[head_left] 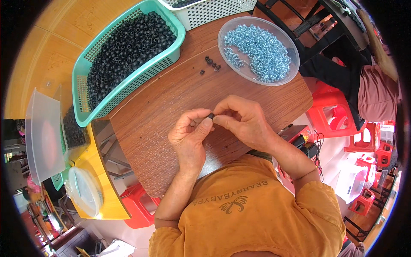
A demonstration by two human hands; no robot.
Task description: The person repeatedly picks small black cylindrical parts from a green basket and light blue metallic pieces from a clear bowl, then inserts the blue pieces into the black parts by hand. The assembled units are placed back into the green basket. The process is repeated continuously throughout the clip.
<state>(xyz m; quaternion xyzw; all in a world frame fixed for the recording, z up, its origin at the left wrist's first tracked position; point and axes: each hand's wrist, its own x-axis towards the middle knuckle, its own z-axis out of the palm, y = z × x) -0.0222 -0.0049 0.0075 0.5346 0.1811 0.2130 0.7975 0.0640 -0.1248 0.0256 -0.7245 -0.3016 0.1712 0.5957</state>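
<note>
Over the brown counter [150, 141], the left hand [189, 133] pinches a small black piece [210, 116] (the right hand [249, 123], fingertips together, right beside it).

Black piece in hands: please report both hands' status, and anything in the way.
Left hand pinching small black piece. Right hand at same piece, grip unclear. Loose black pieces beyond hands, not in the way.

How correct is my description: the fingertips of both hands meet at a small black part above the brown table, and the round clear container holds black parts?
One detail is wrong: the head view shows small light-blue pieces in the round clear container, not black parts. The fingertips of the left hand and right hand do meet at a small black part above the brown table.
</note>
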